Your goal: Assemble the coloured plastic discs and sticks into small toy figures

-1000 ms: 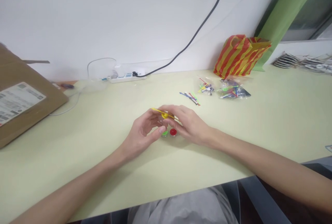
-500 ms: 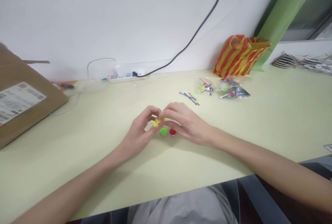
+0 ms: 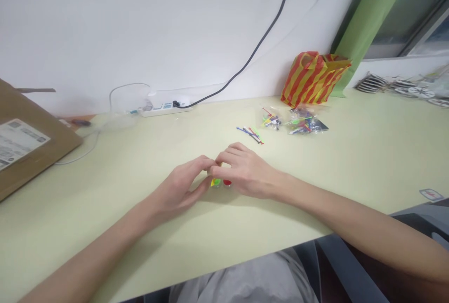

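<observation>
My left hand and my right hand meet at the fingertips, low over the table. Between them is a thin yellow plastic piece with an arrow-like end, pinched by both hands; my right fingers cover most of it. Just beneath the fingers, a small green round piece is partly hidden. To its right, a red round piece shows below my right hand, also partly covered. Beyond the hands lies a loose bunch of thin coloured sticks.
Clear bags of coloured plastic parts lie before a red-and-yellow striped bag. A power strip with a black cable sits by the wall. The left side holds a cardboard box. The table's front edge runs before my lap.
Both hands have lowered toward the round pieces, bringing the yellow piece down beside the green one. My right fingers now cover more of it. The view has shifted slightly.
</observation>
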Demonstrator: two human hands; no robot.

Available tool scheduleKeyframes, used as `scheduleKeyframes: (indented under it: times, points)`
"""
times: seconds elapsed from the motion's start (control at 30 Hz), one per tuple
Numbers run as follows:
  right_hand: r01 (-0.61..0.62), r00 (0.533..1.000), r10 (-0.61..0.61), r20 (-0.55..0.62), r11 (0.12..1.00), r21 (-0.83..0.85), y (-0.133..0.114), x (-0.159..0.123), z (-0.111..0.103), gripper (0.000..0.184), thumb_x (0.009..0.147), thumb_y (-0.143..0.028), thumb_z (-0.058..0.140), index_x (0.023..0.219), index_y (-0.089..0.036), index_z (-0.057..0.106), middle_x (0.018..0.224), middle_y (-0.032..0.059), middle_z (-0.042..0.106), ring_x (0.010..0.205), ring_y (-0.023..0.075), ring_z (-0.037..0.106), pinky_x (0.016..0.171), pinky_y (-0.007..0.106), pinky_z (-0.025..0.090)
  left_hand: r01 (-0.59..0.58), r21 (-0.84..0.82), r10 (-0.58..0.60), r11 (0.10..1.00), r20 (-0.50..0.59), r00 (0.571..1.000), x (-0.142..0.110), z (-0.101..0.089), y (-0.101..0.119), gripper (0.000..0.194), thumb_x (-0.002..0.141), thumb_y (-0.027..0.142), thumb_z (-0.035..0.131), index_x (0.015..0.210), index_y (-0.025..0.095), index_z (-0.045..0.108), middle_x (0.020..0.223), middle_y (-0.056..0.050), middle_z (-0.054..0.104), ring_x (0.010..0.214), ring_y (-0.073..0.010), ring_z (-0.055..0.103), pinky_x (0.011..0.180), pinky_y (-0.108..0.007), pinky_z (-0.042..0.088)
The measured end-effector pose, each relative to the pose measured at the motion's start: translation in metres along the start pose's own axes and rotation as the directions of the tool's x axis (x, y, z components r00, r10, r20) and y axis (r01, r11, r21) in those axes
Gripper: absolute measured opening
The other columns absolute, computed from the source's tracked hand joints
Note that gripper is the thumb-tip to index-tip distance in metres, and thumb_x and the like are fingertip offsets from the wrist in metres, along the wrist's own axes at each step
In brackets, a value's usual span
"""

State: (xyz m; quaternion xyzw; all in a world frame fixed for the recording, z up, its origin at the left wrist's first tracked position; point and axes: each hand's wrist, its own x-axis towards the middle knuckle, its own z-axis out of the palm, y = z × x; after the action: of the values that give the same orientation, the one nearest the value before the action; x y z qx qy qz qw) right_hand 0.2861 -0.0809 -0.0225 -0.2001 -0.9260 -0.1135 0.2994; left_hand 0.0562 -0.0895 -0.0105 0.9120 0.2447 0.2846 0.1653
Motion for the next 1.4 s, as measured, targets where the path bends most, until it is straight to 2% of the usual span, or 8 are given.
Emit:
scheduleKeyframes:
  times: [0.17, 0.37, 0.7, 0.9, 1.1, 1.2, 1.3, 1.4]
  points:
    - [0.001, 1.0, 0.0, -0.026, 1.0, 0.021, -0.004, 0.0, 0.002, 0.027, 0.101, -0.009, 0.039, 0.107, -0.022, 0.062, 0.092, 0.0038, 0.063, 0.078, 0.0177, 0.051, 0.082, 0.032, 0.04, -0.016, 0.007, 0.016, 1.0, 0.009, 1.0, -0.001, 0.0, 0.001, 0.025, 0.095, 0.014, 0.057, 0.118, 0.025, 0.054, 0.099, -0.001, 0.067, 0.084, -0.0152, 0.066, 0.075, -0.027, 0.051]
    - [0.013, 1.0, -0.013, 0.003, 0.996, 0.085, -0.005, 0.0, 0.001, 0.028, 0.104, -0.012, 0.034, 0.109, -0.02, 0.06, 0.095, 0.0058, 0.063, 0.08, 0.0169, 0.054, 0.08, 0.03, 0.041, -0.022, 0.093, 0.026, 0.995, -0.04, 0.999, -0.007, 0.005, -0.008, 0.015, 0.098, 0.018, 0.056, 0.111, 0.025, 0.056, 0.097, 0.0, 0.069, 0.08, -0.0159, 0.066, 0.071, -0.027, 0.05]
    - [0.059, 0.992, -0.072, 0.108, 0.991, 0.124, -0.001, 0.002, -0.005, 0.024, 0.095, -0.006, 0.039, 0.106, -0.019, 0.056, 0.092, 0.0057, 0.057, 0.075, 0.0178, 0.048, 0.077, 0.03, 0.04, 0.02, 0.081, -0.023, 0.996, 0.033, 0.999, -0.008, 0.007, -0.005, 0.006, 0.1, 0.019, 0.052, 0.104, 0.023, 0.053, 0.093, -0.001, 0.066, 0.078, -0.0153, 0.064, 0.068, -0.026, 0.048]
    - [0.057, 0.988, -0.076, 0.136, 0.989, 0.137, -0.004, 0.005, -0.012, 0.026, 0.092, -0.005, 0.041, 0.106, -0.021, 0.055, 0.093, 0.0046, 0.055, 0.071, 0.0182, 0.043, 0.071, 0.03, 0.037, -0.082, 0.144, 0.079, 0.986, 0.028, 0.996, -0.004, 0.002, 0.001, 0.013, 0.097, 0.016, 0.053, 0.107, 0.023, 0.055, 0.093, -0.002, 0.068, 0.082, -0.0171, 0.067, 0.07, -0.027, 0.05]
    - [-0.033, 0.982, -0.034, 0.186, 0.938, 0.345, -0.004, 0.004, -0.017, 0.026, 0.088, -0.005, 0.04, 0.103, -0.021, 0.054, 0.092, 0.003, 0.055, 0.07, 0.0167, 0.046, 0.063, 0.028, 0.035, -0.071, 0.115, 0.071, 0.991, 0.004, 0.997, -0.004, -0.002, -0.004, 0.011, 0.093, 0.015, 0.054, 0.1, 0.024, 0.057, 0.089, 0.0, 0.07, 0.076, -0.0156, 0.068, 0.068, -0.025, 0.051]
    - [-0.056, 0.99, -0.004, 0.143, 0.907, 0.418, 0.0, 0.002, -0.017, 0.023, 0.091, -0.005, 0.04, 0.101, -0.02, 0.054, 0.089, 0.003, 0.057, 0.071, 0.0159, 0.049, 0.065, 0.027, 0.038, -0.058, 0.19, 0.073, 0.98, -0.073, 0.995, -0.007, -0.009, -0.014, 0.01, 0.094, 0.02, 0.059, 0.103, 0.025, 0.059, 0.089, -0.001, 0.072, 0.072, -0.0152, 0.068, 0.067, -0.025, 0.051]
    - [-0.104, 0.994, 0.11, 0.0, 0.942, 0.319, 0.014, -0.002, -0.011, 0.02, 0.101, -0.014, 0.039, 0.097, -0.019, 0.058, 0.083, 0.0036, 0.058, 0.073, 0.0164, 0.051, 0.067, 0.028, 0.038, -0.047, 0.28, 0.095, 0.959, -0.158, 0.983, -0.008, -0.012, -0.021, 0.011, 0.094, 0.022, 0.064, 0.103, 0.026, 0.058, 0.087, 0.001, 0.071, 0.068, -0.0136, 0.066, 0.065, -0.024, 0.049]
    - [-0.253, 0.946, 0.288, -0.149, 0.943, 0.217, 0.04, -0.011, -0.004, 0.024, 0.107, -0.025, 0.042, 0.101, -0.019, 0.065, 0.083, 0.0034, 0.06, 0.073, 0.0154, 0.054, 0.067, 0.027, 0.039, -0.074, 0.283, 0.119, 0.956, -0.144, 0.982, -0.006, -0.009, -0.021, 0.007, 0.095, 0.02, 0.06, 0.101, 0.025, 0.059, 0.085, -0.001, 0.069, 0.069, -0.0143, 0.066, 0.065, -0.024, 0.049]
